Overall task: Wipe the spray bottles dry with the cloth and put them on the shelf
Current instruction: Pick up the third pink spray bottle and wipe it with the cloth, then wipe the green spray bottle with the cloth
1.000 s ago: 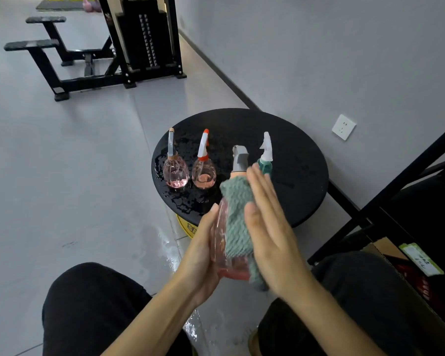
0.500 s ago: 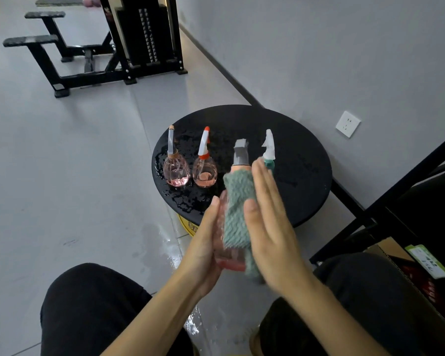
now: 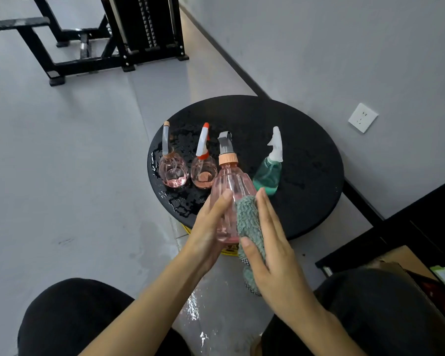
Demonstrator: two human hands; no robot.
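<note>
Room: grey floor, grey wall; I take the round black table [image 3: 306, 155] as my landmark. Its left part is beaded with water.
Held bottle: large pink spray bottle [image 3: 231, 186], upright, over the table's near edge.
Left hand [image 3: 208, 227]: wrapped round the bottle's left side, thumb across the front; it carries the bottle.
Right hand [image 3: 272, 247]: fingers straight and together, pressing the grey-green cloth [image 3: 247, 222] flat to the bottle's lower right side; I see nothing gripped.
Cloth: its tail hangs below the table's near edge.
On table, left: two small pink bottles [image 3: 172, 168], side by side.
On table, centre: teal bottle [image 3: 267, 173], just behind the held one.
Shelf: black frame [image 3: 396, 227] right of the table; I see only part.
Beyond table: black gym machine [image 3: 139, 29].
Wall right of table: white socket [image 3: 362, 117].
</note>
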